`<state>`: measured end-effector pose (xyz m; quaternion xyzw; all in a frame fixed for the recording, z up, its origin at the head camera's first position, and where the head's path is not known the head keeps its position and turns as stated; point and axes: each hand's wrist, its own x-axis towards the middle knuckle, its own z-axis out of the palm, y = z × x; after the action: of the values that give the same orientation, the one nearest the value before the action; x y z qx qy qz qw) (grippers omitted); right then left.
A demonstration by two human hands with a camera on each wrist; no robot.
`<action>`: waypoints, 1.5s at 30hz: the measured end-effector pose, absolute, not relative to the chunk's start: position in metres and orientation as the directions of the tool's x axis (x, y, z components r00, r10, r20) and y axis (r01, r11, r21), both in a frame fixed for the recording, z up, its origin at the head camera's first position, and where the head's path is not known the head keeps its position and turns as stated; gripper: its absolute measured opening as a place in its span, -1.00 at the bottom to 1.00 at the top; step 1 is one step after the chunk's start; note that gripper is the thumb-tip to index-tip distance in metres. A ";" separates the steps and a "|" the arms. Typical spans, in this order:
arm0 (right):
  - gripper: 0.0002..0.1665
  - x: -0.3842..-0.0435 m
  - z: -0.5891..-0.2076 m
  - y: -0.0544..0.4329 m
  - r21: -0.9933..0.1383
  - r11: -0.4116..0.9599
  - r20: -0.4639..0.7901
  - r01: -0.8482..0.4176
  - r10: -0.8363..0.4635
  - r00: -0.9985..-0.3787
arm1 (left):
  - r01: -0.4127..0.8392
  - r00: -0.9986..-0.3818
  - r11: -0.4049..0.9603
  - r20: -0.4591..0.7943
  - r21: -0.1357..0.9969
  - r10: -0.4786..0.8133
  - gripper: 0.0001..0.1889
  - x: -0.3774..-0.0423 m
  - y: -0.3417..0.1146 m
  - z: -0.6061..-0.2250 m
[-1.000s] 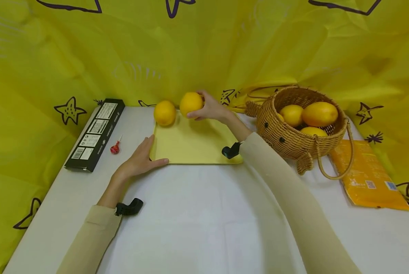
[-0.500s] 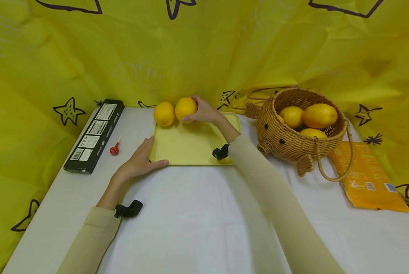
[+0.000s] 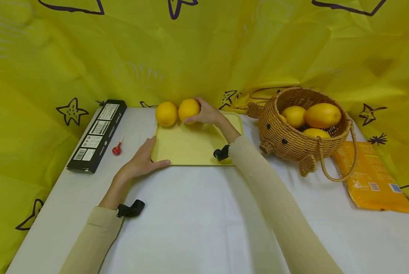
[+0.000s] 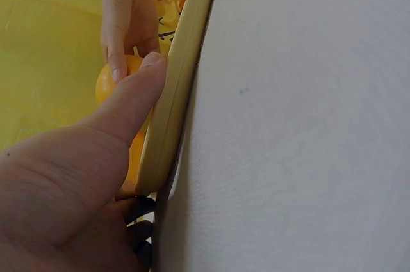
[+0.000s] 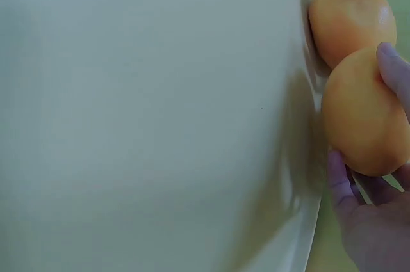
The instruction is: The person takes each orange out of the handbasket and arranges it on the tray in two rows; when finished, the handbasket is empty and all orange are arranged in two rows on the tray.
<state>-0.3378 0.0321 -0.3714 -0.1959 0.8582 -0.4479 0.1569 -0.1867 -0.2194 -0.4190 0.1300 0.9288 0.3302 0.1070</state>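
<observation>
My right hand [image 3: 207, 112] grips an orange [image 3: 189, 110] from its right side, thumb in front and fingers behind. This orange sits over the back edge of a pale yellow tray [image 3: 197, 148], close beside a second orange [image 3: 166, 114] at the tray's back left corner. In the right wrist view, the held orange [image 5: 365, 115] overlaps the other orange [image 5: 352, 19]. My left hand [image 3: 141, 161] spans the tray's front left corner, its straight thumb along the front edge and its fingers along the left side. The left wrist view shows that thumb [image 4: 134, 96] against the tray rim [image 4: 176, 99].
Right of the tray stands a wicker basket [image 3: 290, 142] with an animal face, holding several yellow-orange fruits [image 3: 322, 115]. An orange packet [image 3: 376, 179] lies partly behind it. To the left are a red lollipop [image 3: 117, 148] and a long black box [image 3: 98, 135]. Yellow cloth [image 3: 197, 49] hangs behind.
My right hand has carried its orange left and slightly down, up beside the other orange, then held about there. The left hand stays at the tray corner.
</observation>
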 end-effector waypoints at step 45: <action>0.13 -0.338 -0.387 0.029 -0.891 0.440 -0.129 -0.111 -0.480 -0.868 | 0.154 -0.944 0.753 -0.131 0.639 0.304 0.15 -0.187 -0.219 -0.419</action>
<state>-0.3383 0.0288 -0.3870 -0.1785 0.8280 -0.4982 0.1853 -0.1875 -0.2188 -0.4192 0.1230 0.9293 0.3290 0.1140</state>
